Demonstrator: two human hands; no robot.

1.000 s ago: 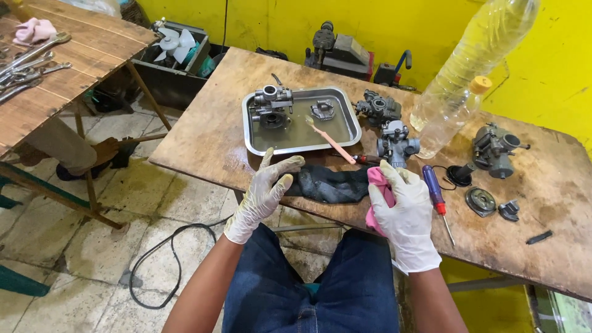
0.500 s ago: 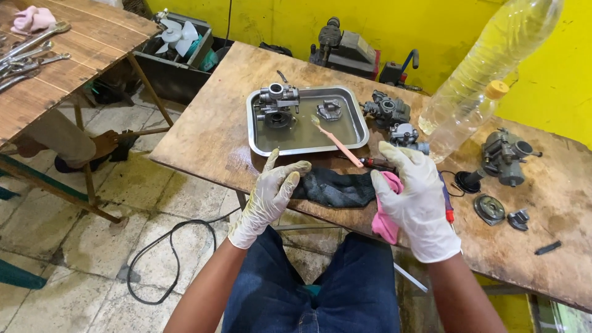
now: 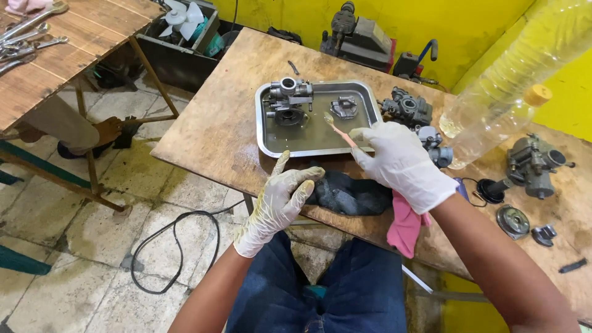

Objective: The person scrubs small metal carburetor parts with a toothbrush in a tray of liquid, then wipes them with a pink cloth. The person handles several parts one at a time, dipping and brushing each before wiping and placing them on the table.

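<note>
I am pinching the toothbrush in my right hand, bristles pointing up-left over the steel tray; my left hand is resting loosely curled on the black rag.

Yellow wall behind; worn wooden table; 2nd slatted table left; stained tile floor w/ black cable.

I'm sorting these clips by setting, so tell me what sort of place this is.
Most likely a small engine repair workshop. A metal tray on a worn wooden table holds a carburetor body, more carburetors lie about, and wrenches sit on a side bench. The gloved right hand holds a toothbrush.
</note>
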